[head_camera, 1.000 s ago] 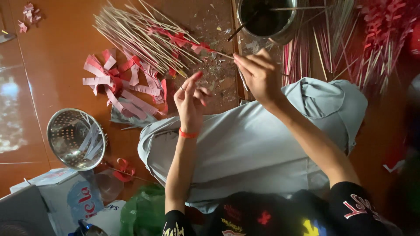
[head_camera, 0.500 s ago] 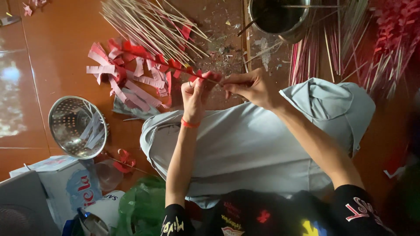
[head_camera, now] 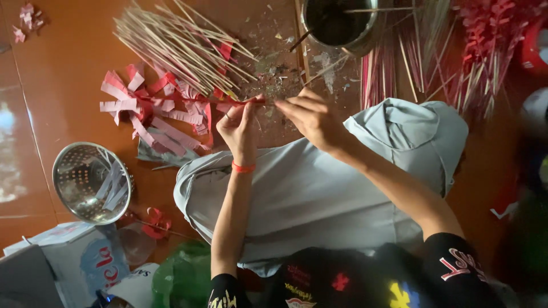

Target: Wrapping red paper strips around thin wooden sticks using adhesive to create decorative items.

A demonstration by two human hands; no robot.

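My left hand (head_camera: pixel 238 129) pinches a red paper strip (head_camera: pixel 242 103) that is wrapped around a thin bamboo stick. My right hand (head_camera: pixel 311 117) grips the same stick from the right, fingertips almost touching the left ones. Both hands hover over my grey trouser legs (head_camera: pixel 319 194). A red band circles my left wrist. Just beyond the hands lie a loose pile of bare sticks (head_camera: pixel 182 48) and a heap of fringed red and pink paper strips (head_camera: pixel 151 111) on the brown tiled floor.
A dark metal pot (head_camera: pixel 337 23) stands at the top. Finished red-wrapped sticks (head_camera: pixel 485 45) fan out at the top right. A metal colander (head_camera: pixel 91 182) with white strips, a cardboard box (head_camera: pixel 74 256) and a green bag (head_camera: pixel 182 276) sit at the lower left.
My hands came together on one stick and now hold the red strip on it. The view has shifted slightly, and the paper heap appears a bit lower in frame.
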